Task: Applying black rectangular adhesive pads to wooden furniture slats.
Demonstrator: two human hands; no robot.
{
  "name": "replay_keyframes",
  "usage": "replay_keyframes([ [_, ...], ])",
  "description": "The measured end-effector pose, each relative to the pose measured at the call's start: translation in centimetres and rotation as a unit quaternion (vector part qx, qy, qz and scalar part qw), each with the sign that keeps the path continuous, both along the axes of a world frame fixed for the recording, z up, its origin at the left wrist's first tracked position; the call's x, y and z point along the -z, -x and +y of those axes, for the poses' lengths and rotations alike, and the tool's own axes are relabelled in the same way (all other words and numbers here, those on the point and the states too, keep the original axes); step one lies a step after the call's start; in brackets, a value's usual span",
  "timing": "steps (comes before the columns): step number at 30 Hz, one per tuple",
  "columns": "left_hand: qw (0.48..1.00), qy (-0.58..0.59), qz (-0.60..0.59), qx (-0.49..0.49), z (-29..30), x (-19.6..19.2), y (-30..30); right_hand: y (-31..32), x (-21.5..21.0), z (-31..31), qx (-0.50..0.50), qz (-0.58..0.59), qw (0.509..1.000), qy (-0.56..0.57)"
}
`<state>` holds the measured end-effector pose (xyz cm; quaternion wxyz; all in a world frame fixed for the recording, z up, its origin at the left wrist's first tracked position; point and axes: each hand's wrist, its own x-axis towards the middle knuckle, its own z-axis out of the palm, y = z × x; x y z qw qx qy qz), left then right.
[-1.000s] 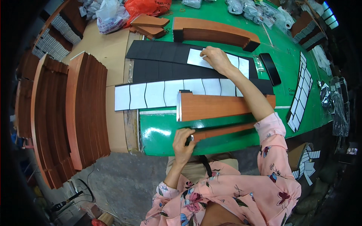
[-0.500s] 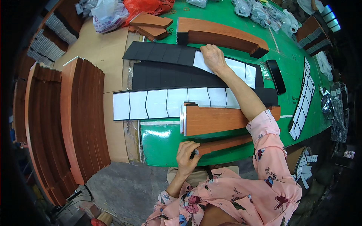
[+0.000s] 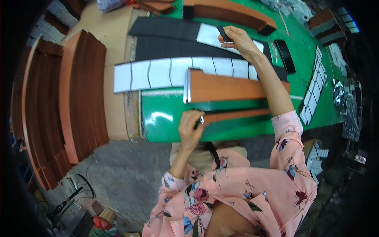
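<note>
My right hand [image 3: 241, 42] pinches a small black pad [image 3: 223, 34], lifted just above a strip of white backing paper [image 3: 207, 35] on a black sheet [image 3: 166, 29]. Near the table's front edge, my left hand [image 3: 190, 128] grips the left end of a narrow reddish-brown wooden piece [image 3: 237, 115]; something dark and a silvery bit show between the fingers. Between the hands lies a long white-backed strip [image 3: 160, 74] divided by curved dark lines. Wider brown wooden pieces [image 3: 227, 87] with pale edges rest partly over that strip, their right end under my right forearm.
Stacked brown wooden pieces [image 3: 85, 91] stand at left on cardboard [image 3: 114, 114]. Behind the sheets lies a curved wooden piece [image 3: 229, 15]. A black phone [image 3: 285, 57] and a white-tiled strip [image 3: 314, 89] lie at right on the green table [image 3: 162, 130]. Plastic bags [image 3: 294, 12] sit at the back.
My right hand has come up off the white backing with a black pad in its fingers. The left hand still holds the narrow wooden piece. The whole view has shifted, so the table appears higher.
</note>
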<state>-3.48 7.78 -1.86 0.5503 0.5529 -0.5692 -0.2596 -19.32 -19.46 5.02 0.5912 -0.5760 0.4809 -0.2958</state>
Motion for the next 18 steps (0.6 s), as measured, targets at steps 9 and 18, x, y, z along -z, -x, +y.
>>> replay_keyframes([
  [9, 1.000, 0.003, 0.019, 0.010, 0.3, 0.0, 0.2, 5.5, -2.1, 18.7, -0.091, -0.076, 0.985, -0.124],
  [18, 0.997, -0.052, -0.044, -0.040, 3.6, -1.1, -7.6, 14.8, -1.8, 22.2, 0.120, -0.063, 0.986, 0.102],
])
